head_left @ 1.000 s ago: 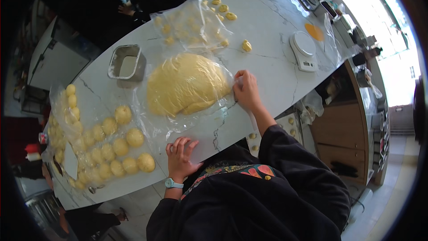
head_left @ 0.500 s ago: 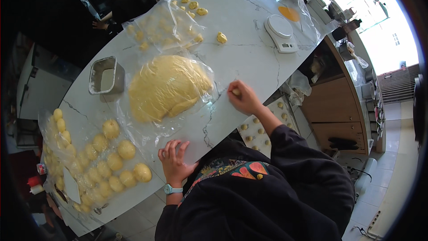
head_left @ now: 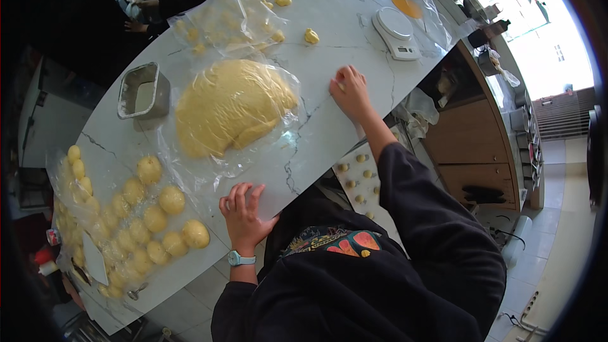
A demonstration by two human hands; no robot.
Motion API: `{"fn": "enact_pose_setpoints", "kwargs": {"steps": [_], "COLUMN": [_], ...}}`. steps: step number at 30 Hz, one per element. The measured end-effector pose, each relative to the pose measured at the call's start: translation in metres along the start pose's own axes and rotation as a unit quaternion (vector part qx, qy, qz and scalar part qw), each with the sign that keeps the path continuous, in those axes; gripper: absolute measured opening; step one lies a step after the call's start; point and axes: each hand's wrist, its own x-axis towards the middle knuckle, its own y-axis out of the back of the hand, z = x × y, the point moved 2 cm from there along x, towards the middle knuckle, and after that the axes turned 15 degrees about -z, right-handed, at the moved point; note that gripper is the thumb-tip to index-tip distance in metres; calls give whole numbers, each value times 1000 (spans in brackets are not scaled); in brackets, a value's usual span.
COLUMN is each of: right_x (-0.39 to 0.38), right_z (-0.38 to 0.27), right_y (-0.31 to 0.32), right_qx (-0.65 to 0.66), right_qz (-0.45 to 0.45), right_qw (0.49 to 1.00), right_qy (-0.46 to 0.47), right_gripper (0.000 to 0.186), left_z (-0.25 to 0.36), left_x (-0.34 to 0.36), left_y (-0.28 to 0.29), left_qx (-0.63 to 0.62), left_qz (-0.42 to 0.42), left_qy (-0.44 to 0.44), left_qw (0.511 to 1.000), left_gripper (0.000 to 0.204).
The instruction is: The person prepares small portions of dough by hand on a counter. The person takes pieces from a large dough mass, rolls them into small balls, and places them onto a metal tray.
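My right hand (head_left: 348,92) is curled round a small pale piece, apparently dough, on the marble table, right of a large yellow dough mass (head_left: 234,104) under clear plastic. My left hand (head_left: 244,212) rests open at the table's near edge, fingers spread. Rows of round dough balls (head_left: 155,218) under plastic lie at left. Small dough lumps (head_left: 311,36) sit farther back, some beneath another plastic sheet (head_left: 225,19). A white digital scale (head_left: 392,28) stands at back right.
A metal pan (head_left: 143,90) stands left of the big dough. A tray of small pieces (head_left: 354,183) sits below the table's right edge. A co-worker's hands (head_left: 136,25) appear beyond the table, one with a pale cloth. Wooden cabinets (head_left: 475,139) and a cluttered counter are at right.
My right hand has left the plastic's edge and moved rightward, then toward the back, curled round the small piece. The view has shifted. My left hand stays at the table edge.
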Motion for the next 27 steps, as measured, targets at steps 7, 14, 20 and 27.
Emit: {"fn": "enact_pose_setpoints", "kwargs": {"steps": [7,14,20,27], "right_x": [-45,-24,-52,3], "right_z": [-68,-19,-61,-17], "right_y": [-28,10,-25,-16], "right_qx": [204,204,167,56], "right_qz": [6,18,-133,49], "right_qw": [978,968,977,996], "right_qy": [-49,-145,19,-46], "right_gripper": [45,50,31,11], "left_z": [-1,2,-6,0], "left_x": [0,1,-4,3], "left_y": [1,-1,2,-1], "left_qx": [2,-2,21,-5], "left_qz": [14,18,48,20], "left_qy": [1,-11,-17,-13], "left_qw": [1000,1000,999,1000], "left_gripper": [74,75,74,76]}}
